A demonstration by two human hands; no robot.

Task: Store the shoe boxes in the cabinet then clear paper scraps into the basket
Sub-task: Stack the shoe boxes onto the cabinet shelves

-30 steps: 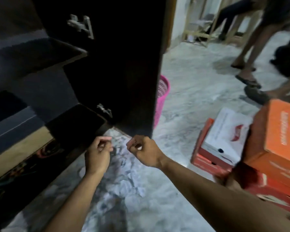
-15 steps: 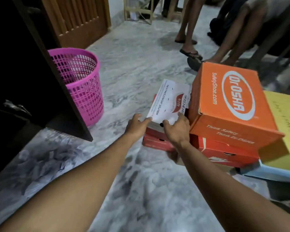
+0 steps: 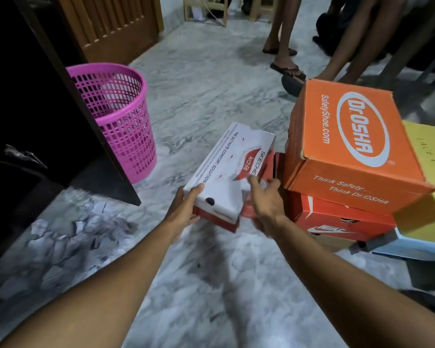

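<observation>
Left hand (image 3: 183, 209) and right hand (image 3: 266, 204) grip the white-and-red cardboard shoe box (image 3: 230, 172), right of the pink plastic mesh basket (image 3: 118, 116), beside the orange cardboard box (image 3: 357, 146).

I am extending both bare forearms forward; my left hand (image 3: 183, 210) is gripping with thumb on top, my right hand (image 3: 266, 204) curling its fingers alongside.
</observation>
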